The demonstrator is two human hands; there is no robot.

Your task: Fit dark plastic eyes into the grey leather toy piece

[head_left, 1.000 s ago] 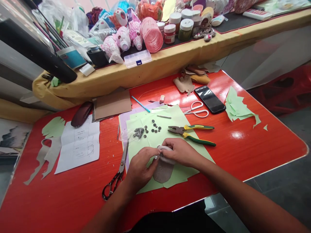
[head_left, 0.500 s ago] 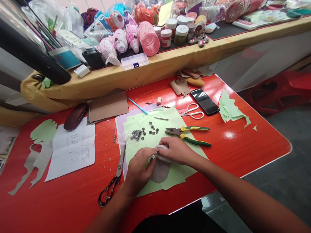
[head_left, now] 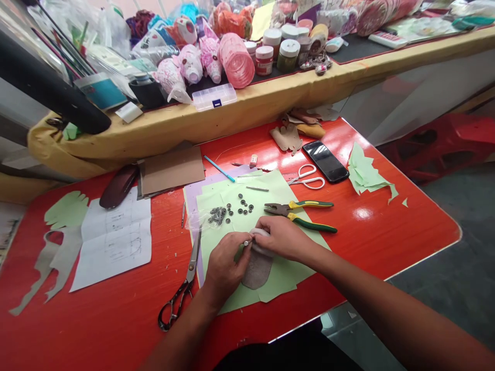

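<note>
My left hand (head_left: pixel 225 265) pinches a small metal snap piece (head_left: pixel 246 242) against the top edge of a grey felt piece (head_left: pixel 258 269). My right hand (head_left: pixel 281 238) grips the folded upper edge of that same felt piece. Both hands rest over a light green paper sheet (head_left: pixel 288 273) on the red table (head_left: pixel 386 226). Several loose metal snaps (head_left: pixel 237 208) lie on the sheet just beyond my fingers. Green-and-yellow-handled pliers (head_left: pixel 299 213) lie right of them, close to my right hand. Large scissors (head_left: pixel 181 288) lie left of my left hand.
White-handled scissors (head_left: pixel 311 178), a black phone (head_left: pixel 325 161) and green paper scraps (head_left: pixel 367 175) lie at the right. A white printed sheet (head_left: pixel 112 237) and cut-out shapes (head_left: pixel 58 242) lie at the left. Behind stands a yellow-covered bench (head_left: pixel 247 103) crowded with jars and craft goods.
My hands have drawn closer together over the felt piece, the left fingers now pressing the snap at its top edge. The view shifted slightly.
</note>
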